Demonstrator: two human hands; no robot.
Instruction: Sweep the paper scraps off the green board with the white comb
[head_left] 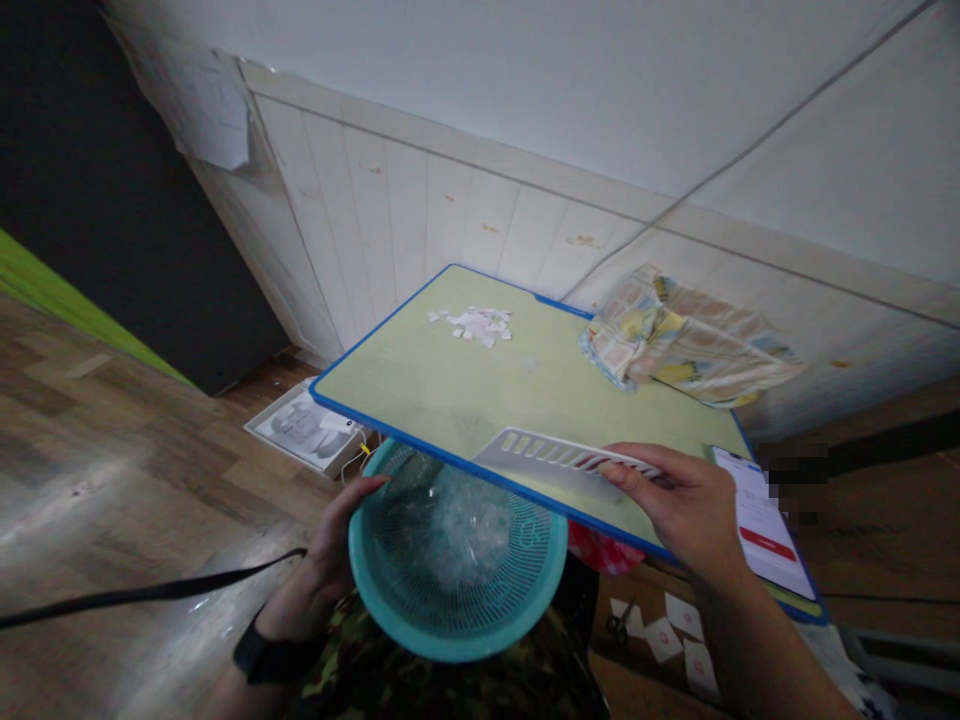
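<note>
Teal basket (457,600) in left hand (337,545); right hand (686,500) lays knife (547,458) leftward along table (420,360).

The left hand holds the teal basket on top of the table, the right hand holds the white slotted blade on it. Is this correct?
No: the head view shows the left hand holding the teal basket below the near edge of the table, not on top. The right hand does hold the white slotted blade on the table.
</note>
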